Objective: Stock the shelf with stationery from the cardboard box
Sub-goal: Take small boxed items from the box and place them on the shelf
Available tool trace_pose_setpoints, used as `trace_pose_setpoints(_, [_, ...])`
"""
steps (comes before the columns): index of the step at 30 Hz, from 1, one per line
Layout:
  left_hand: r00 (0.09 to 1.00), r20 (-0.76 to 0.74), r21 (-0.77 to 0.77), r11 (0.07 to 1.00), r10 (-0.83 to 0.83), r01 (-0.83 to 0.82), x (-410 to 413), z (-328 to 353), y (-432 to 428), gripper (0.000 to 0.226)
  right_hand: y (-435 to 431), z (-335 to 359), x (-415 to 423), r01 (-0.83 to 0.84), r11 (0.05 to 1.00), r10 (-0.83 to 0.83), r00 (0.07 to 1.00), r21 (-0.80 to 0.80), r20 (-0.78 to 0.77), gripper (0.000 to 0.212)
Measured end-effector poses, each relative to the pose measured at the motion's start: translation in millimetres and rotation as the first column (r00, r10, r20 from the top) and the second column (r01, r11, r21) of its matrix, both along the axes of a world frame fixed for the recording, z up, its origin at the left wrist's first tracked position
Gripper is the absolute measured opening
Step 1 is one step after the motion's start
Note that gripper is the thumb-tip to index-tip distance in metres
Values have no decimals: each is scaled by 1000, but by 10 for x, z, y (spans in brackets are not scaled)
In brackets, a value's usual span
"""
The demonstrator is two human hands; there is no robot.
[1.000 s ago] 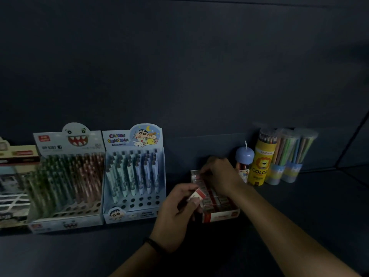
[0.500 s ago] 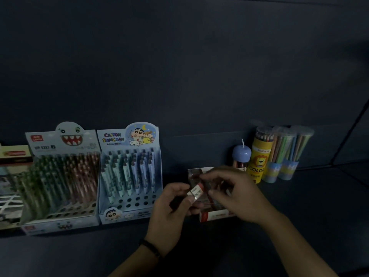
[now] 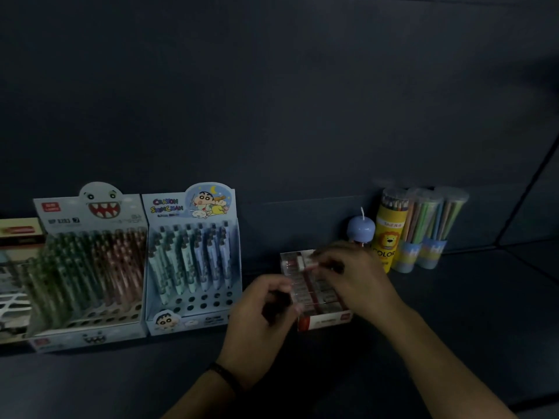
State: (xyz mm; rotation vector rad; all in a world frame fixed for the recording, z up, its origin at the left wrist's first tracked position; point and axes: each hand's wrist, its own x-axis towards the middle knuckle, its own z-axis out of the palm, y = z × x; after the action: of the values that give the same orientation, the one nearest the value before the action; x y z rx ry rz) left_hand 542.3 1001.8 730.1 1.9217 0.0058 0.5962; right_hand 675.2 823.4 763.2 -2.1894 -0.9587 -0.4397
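A small open display box of erasers [image 3: 325, 320] with a red-and-white front stands on the dark shelf [image 3: 453, 313] in the middle. My right hand [image 3: 357, 279] reaches over its back rows and pinches a small pale eraser [image 3: 311, 265] at its fingertips, just above the box. My left hand [image 3: 266, 316] hovers at the box's left front corner, fingers loosely curled, with nothing visible in them. A dark band sits on the left wrist. The cardboard box is out of view.
Two upright pen display boxes stand to the left, a shark-face one [image 3: 87, 267] and a cartoon one [image 3: 193, 261]. More boxes [image 3: 15, 267] sit at the far left. Behind right are a blue-capped bottle [image 3: 360, 228] and pencil tubes [image 3: 420, 228].
The eraser that my left hand held out has passed to my right hand, which has moved back over the box's rear rows. My left hand's fingers have curled in.
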Motion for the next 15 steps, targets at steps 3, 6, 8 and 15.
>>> trace_pose_setpoints(3, [999, 3, 263, 963, -51, 49, 27, -42, -7, 40, 44, 30, 188, 103, 993, -102, 995, -62, 16, 11])
trace_pose_setpoints(6, [991, -5, 423, 898, -132, 122, 94, -97, 22, 29, 133, 46, 337, 161, 970, -171, 984, -180, -41, 33])
trace_pose_setpoints(8, [989, 14, 473, 873, -148, 123, 121, -143, 39, 21, 175, 23, 432, 183, 952, -207, 976, -245, -74, 41])
trace_pose_setpoints(15, [986, 26, 514, 848, -166, 130, 130, -190, 44, 13, 300, -106, 514, 170, 936, -196, 979, -310, -57, 25])
